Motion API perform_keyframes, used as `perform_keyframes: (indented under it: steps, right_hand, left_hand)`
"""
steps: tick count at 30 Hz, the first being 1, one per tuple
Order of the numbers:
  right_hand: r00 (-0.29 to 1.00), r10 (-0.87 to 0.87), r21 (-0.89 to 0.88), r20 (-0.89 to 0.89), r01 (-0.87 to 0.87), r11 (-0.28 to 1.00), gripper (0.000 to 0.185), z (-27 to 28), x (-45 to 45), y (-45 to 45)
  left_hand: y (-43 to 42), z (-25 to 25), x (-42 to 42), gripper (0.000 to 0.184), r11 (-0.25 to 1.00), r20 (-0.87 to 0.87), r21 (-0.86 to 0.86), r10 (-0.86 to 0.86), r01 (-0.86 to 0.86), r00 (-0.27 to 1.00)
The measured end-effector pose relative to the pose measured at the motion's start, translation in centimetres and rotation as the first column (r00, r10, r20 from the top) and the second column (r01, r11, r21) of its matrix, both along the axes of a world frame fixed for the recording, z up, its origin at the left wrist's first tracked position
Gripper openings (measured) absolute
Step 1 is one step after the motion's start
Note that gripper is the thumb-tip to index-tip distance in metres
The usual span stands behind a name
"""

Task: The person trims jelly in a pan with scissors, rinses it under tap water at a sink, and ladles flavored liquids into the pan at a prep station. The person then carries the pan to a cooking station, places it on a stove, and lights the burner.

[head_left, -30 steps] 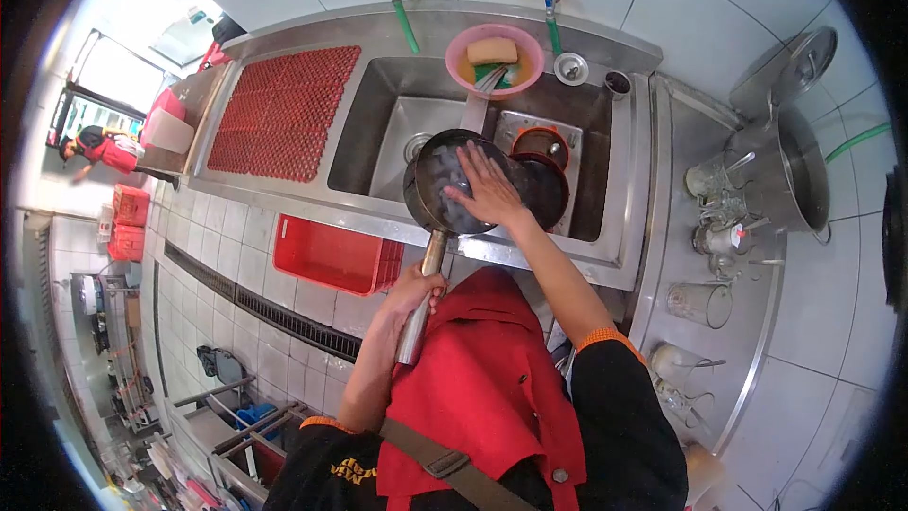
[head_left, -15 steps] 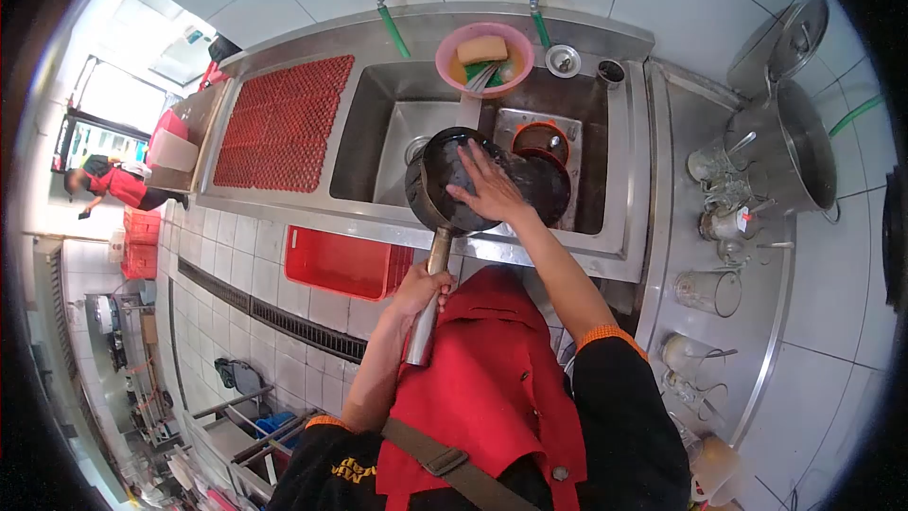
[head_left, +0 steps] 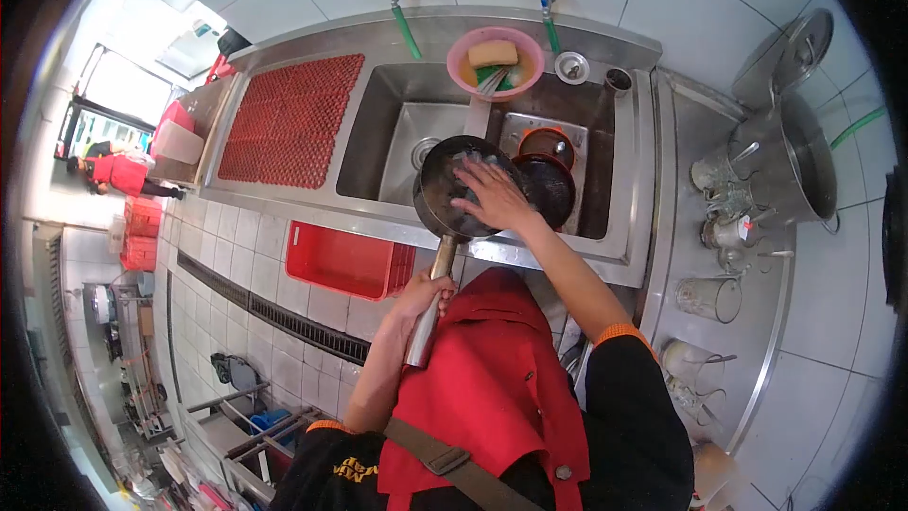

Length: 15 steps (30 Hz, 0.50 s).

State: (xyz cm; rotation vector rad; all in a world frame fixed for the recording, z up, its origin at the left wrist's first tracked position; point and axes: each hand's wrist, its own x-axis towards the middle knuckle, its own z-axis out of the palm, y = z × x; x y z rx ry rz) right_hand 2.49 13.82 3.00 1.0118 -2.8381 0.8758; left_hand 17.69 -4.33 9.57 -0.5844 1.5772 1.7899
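Note:
A dark frying pan (head_left: 437, 197) with a long metal handle is held over the front edge of the double sink, between its two basins. My left hand (head_left: 424, 295) is closed around the handle, near its middle. Inside the pan lies my right hand (head_left: 494, 197), fingers spread across the wet inner surface. Whether anything is under its palm is hidden. To the right, a second dark pan (head_left: 553, 191) rests in the right basin, partly behind my right hand, beside a round orange-rimmed item (head_left: 546, 144).
A pink bowl (head_left: 458, 69) with a sponge stands on the sink's back edge. Left is a red mat (head_left: 288, 123); below, a red crate (head_left: 336, 260). Glass mugs (head_left: 707, 296) and a large pot (head_left: 799, 161) stand right. Another person (head_left: 123, 173) is at far left.
My right hand stays flat in the pan, shifted slightly. The pan's inside now faces me more. The view has moved a little, and the person at far left has changed posture.

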Motion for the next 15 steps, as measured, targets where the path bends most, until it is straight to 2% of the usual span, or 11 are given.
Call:
perform_keyframes:
  steps: [3,4,6,15]
  right_hand:
    - [0.996,0.033,-0.047,0.083,-0.029,0.998,0.064,2.1,0.7,0.4]
    - [0.996,0.040,-0.045,0.080,-0.036,0.998,0.064,2.0,0.4,0.5]
    - [0.997,-0.033,0.019,-0.067,0.035,0.999,0.064,1.2,0.0,0.7]
    - [1.000,-0.029,0.130,-0.006,0.029,0.991,0.081,-0.7,-0.8,0.8]
  left_hand:
    - [-0.3,-0.6,0.2,0.013,0.999,0.012,0.043,0.002,-0.002,1.000]
    - [-0.2,-0.7,0.3,0.014,0.999,0.019,0.034,0.001,-0.002,1.000]
    - [-0.1,-0.7,0.5,0.014,1.000,0.028,0.028,0.005,-0.005,1.000]
    - [1.3,1.1,-0.1,0.014,1.000,-0.019,-0.017,0.004,-0.004,1.000]
